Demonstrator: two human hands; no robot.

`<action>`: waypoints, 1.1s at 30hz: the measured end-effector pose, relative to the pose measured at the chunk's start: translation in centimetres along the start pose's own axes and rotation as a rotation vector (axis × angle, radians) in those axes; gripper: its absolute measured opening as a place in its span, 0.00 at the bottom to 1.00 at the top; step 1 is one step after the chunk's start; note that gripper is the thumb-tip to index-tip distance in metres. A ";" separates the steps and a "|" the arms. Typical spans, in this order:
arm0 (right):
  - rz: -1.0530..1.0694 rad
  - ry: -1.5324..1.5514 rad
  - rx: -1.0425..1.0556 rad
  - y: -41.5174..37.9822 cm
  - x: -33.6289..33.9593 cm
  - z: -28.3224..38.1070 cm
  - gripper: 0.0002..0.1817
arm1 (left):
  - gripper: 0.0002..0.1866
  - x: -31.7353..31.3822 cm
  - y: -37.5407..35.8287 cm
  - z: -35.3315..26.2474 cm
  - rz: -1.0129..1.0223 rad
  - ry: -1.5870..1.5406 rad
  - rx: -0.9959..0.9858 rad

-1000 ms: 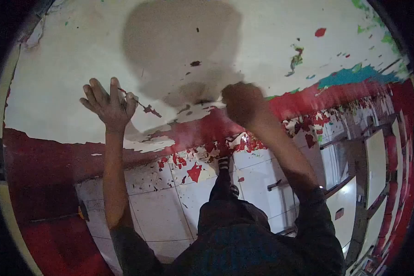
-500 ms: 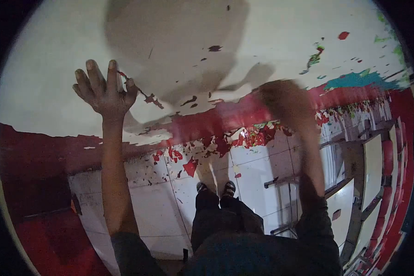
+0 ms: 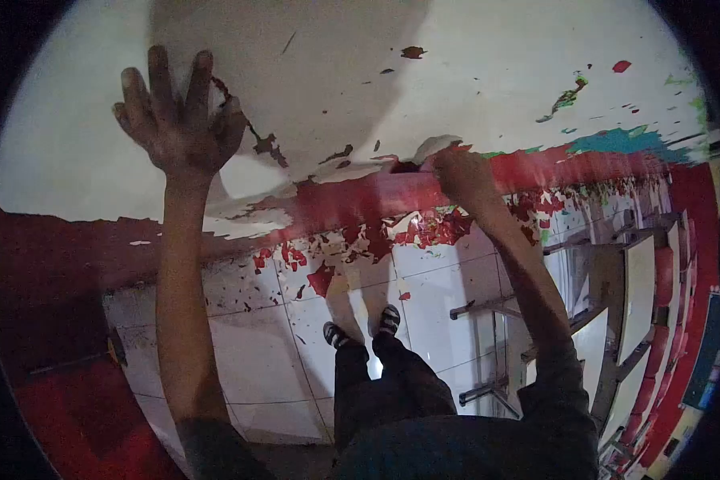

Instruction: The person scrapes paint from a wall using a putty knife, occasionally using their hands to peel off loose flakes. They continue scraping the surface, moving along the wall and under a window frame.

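Note:
My left hand [image 3: 176,132] lies against the off-white part of the wall [image 3: 288,76] with its fingers spread, beside a thin dark streak of leftover paint [image 3: 268,148]. At the upper edge of the red paint band [image 3: 352,196] is my right hand [image 3: 464,172], its fingers curled closed. A small dark shape [image 3: 408,167] shows just left of that fist. I cannot tell what the right fingers hold. Ragged edges and scattered dark flecks mark where red paint meets the pale surface.
Red and white paint flakes [image 3: 432,228] litter the white tiled floor [image 3: 256,376] along the wall's foot. Desks or benches [image 3: 640,276] with metal legs stand at the right. A teal paint patch [image 3: 628,142] is farther right on the wall. My shoes [image 3: 388,318] stand below.
My right hand has moved left and slightly down to the red paint's upper edge, and is less blurred. The left hand stays spread on the wall; the view has shifted a little.

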State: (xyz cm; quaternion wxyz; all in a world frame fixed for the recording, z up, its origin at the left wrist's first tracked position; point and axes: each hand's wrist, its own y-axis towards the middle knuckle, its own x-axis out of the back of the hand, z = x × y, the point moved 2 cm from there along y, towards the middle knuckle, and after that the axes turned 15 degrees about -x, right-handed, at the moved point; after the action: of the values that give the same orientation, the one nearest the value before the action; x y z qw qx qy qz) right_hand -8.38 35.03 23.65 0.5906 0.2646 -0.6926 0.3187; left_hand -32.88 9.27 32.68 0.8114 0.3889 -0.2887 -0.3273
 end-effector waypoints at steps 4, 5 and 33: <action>-0.111 0.118 -0.029 -3.9 7.5 -3.9 0.14 | 0.26 -0.5 0.2 -1.5 0.059 -0.006 0.073; -0.219 0.126 0.016 -4.2 7.8 -4.0 0.12 | 0.26 -0.8 0.2 -2.9 0.083 -0.023 0.117; -0.231 -0.070 0.017 -4.4 11.5 -4.1 0.09 | 0.23 -4.5 -1.3 -14.4 0.333 -0.169 -0.493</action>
State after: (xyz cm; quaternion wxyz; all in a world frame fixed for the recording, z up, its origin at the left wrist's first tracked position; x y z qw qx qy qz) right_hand -4.31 35.31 36.00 0.5964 0.3585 -0.6750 0.2451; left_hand -25.67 18.45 23.00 0.8968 0.0993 -0.3267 -0.2812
